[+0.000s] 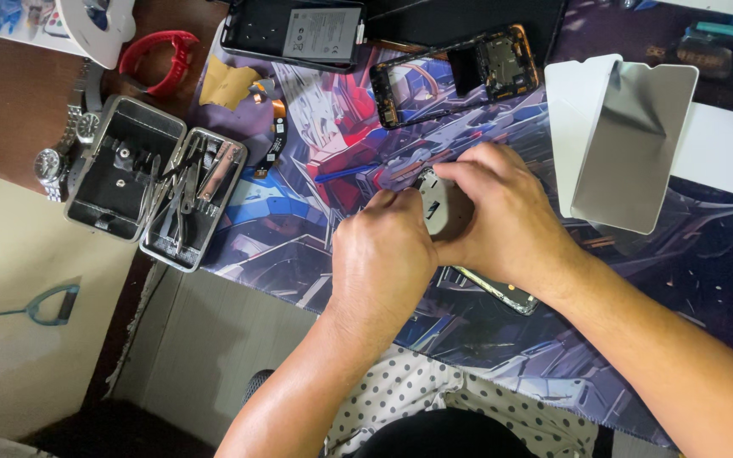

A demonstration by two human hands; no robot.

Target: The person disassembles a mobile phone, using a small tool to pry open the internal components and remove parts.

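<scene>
A small phone part [436, 208], grey and white, sits in the middle of the frame on a colourful mat [316, 161]. Both hands are on it. The left hand [381, 259] has its grip closed on the near side of the part, fingers curled down. The right hand [502, 216] has its grip closed on the part from the far side, and its fingers cover most of the top. A thin dark strip [502, 293] pokes out under the right wrist, flat on the mat.

Just above the hands lies a dark phone frame [456, 76] with orange edges. To its left is a black phone back [292, 34] with a grey battery in it. At the right of the frame rests a shiny silver sheet [638, 144] on a white sheet [574, 110].

At the left, an open metal tool case [159, 182] holds small tools. Beside it is a watch [53, 161], and above it a red band [159, 55].
</scene>
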